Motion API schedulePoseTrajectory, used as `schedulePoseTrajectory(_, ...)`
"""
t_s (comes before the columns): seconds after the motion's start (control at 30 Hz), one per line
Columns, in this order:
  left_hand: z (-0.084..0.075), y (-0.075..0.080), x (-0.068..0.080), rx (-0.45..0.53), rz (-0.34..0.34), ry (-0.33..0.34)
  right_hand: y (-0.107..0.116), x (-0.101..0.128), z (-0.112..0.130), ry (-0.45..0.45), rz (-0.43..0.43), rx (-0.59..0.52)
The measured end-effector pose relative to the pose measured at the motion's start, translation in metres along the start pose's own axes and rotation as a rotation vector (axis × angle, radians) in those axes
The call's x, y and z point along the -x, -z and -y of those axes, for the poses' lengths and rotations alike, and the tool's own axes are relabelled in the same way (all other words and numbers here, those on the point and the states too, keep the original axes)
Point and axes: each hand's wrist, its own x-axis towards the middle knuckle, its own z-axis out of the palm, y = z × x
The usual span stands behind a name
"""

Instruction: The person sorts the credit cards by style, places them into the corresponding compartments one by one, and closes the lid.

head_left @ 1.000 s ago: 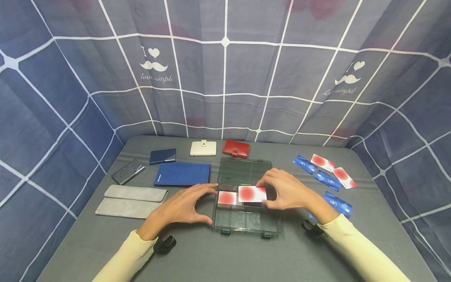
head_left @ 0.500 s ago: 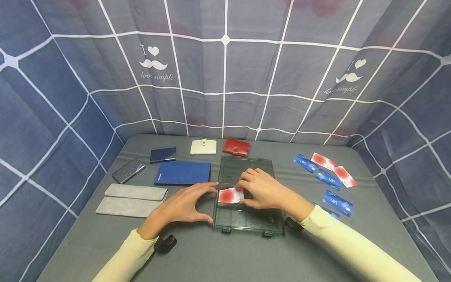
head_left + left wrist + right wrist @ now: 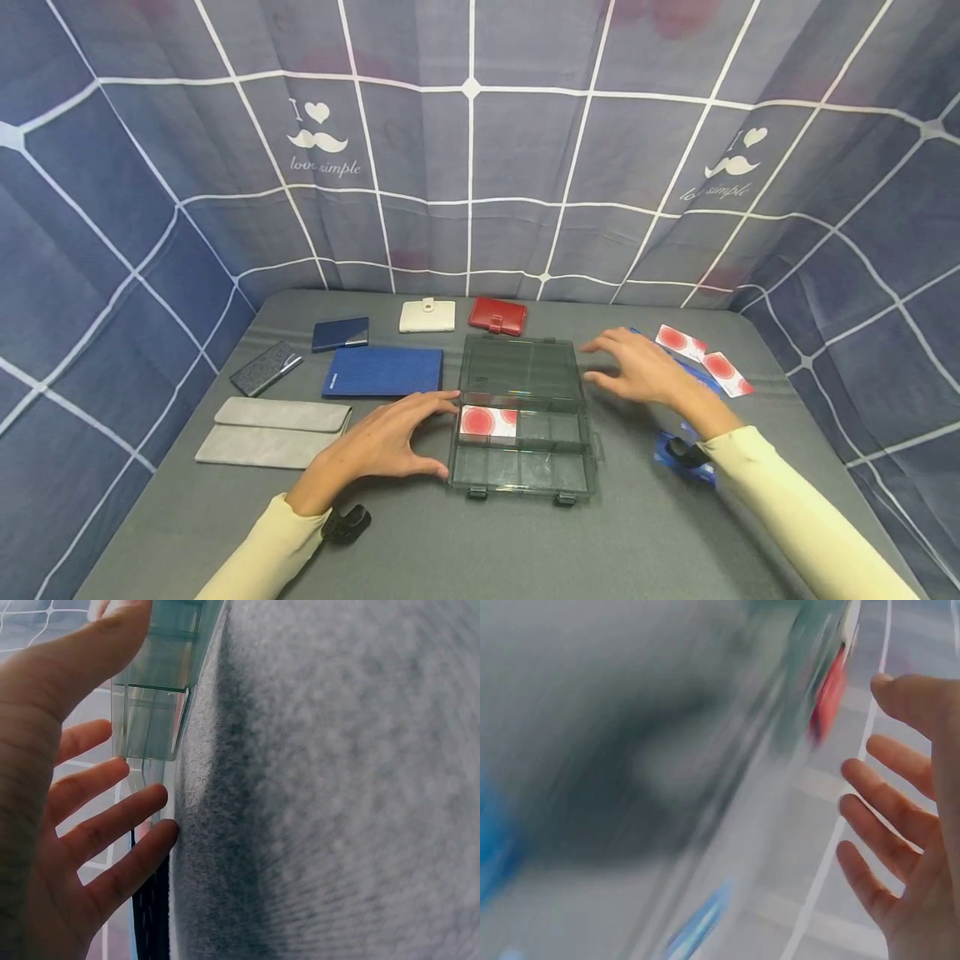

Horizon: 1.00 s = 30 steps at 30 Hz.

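A clear smoky plastic box (image 3: 519, 471) lies open on the grey table, its lid (image 3: 521, 365) flat behind it. One white card with a red circle (image 3: 487, 422) sits in the box's left rear compartment. My left hand (image 3: 431, 435) braces the box's left side, thumb at the front corner and forefinger at the hinge; in the left wrist view its fingers (image 3: 112, 825) are spread beside the box wall (image 3: 161, 690). My right hand (image 3: 611, 364) hovers, fingers spread and holding nothing, right of the lid over the blue cards (image 3: 701, 385). The right wrist view is blurred, showing only that hand (image 3: 900, 817).
Two red-circle cards (image 3: 681, 340) (image 3: 723, 372) lie at the right, and another blue card (image 3: 678, 462) shows under my right wrist. A red wallet (image 3: 498, 315), a white wallet (image 3: 427, 316), a navy case (image 3: 340, 332), a blue folder wallet (image 3: 383, 372), a patterned case (image 3: 266, 367) and grey pouches (image 3: 273, 429) lie at the back and left.
My right hand set a red-circle card into the box's left compartment, let go of it and swung right, toward the loose cards. The left hand stayed on the box.
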Motion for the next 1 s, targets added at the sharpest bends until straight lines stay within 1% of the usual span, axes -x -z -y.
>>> schedulePoseTrajectory(0.13,0.000,0.001,0.000,-0.003,-0.004,-0.002,0.006,0.033,-0.056,-0.191,-0.022,0.026)
schedulePoseTrajectory(0.23,0.000,0.001,0.000,-0.004,-0.006,0.000,0.008,0.060,-0.089,-0.304,-0.037,0.027)
schedulePoseTrajectory(0.33,0.000,0.001,0.000,-0.005,-0.002,0.004,0.010,0.084,-0.113,-0.386,-0.068,0.000)
schedulePoseTrajectory(0.43,0.001,0.000,0.000,0.000,0.001,0.007,0.010,0.104,-0.130,-0.421,-0.094,-0.001)
schedulePoseTrajectory(0.53,0.001,0.000,0.000,0.005,0.003,0.008,0.011,0.121,-0.140,-0.468,-0.083,0.006)
schedulePoseTrajectory(0.67,0.001,0.000,0.000,0.007,0.001,0.010,0.013,0.138,-0.144,-0.548,-0.011,-0.026)
schedulePoseTrajectory(0.73,0.001,-0.001,0.000,0.007,0.000,0.010,0.013,0.145,-0.145,-0.574,0.002,-0.051)
schedulePoseTrajectory(0.9,0.002,-0.002,0.000,0.014,-0.010,-0.003,0.010,0.155,-0.146,-0.600,-0.041,-0.087)
schedulePoseTrajectory(1.0,0.002,-0.002,0.000,0.019,-0.011,-0.006,0.008,0.159,-0.147,-0.620,-0.058,-0.084)
